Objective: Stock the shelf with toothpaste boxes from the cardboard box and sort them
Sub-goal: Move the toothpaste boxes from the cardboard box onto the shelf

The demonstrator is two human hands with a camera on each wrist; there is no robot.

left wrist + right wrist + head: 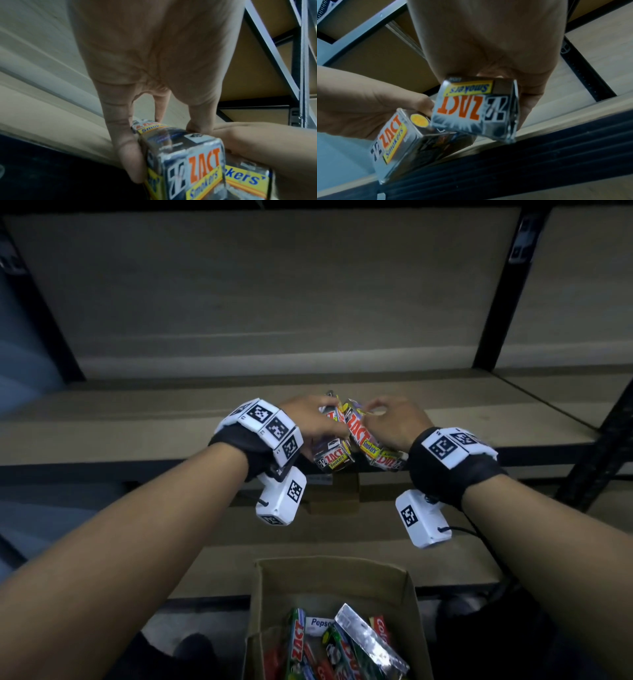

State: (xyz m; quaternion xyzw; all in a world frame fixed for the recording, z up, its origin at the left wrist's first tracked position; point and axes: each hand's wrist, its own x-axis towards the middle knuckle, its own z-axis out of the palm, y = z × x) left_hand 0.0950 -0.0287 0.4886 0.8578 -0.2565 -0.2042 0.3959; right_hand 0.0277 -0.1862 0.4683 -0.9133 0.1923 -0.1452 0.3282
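Nearest, at the bottom edge of the head view, the cardboard box [342, 577] stands open on the floor, its lower part cut off by the frame. Inside lie loose toothpaste boxes [346, 645] at mixed angles, among them green ZACT, a white one reading "Pepso", and a foil-silver one; how many there are cannot be told.

Above it, both forearms reach forward over the front lip of the shelf [137, 419]. The left hand [310, 419] grips one silver ZACT Smokers box [334, 457] from above, fingers down one long side and thumb down the other. The right hand [394, 419] curls its fingers round a second ZACT Smokers box [368, 440], tilted. The two boxes touch, and their near ends overhang the shelf's front lip. Their far ends are hidden behind the fingers, and whether either rests on the board cannot be told.

Beyond the hands the shelf board runs wide to both sides and back to the rear panel. Dark uprights [496, 302] bound the bay left and right; a further bay is cut off at the right.
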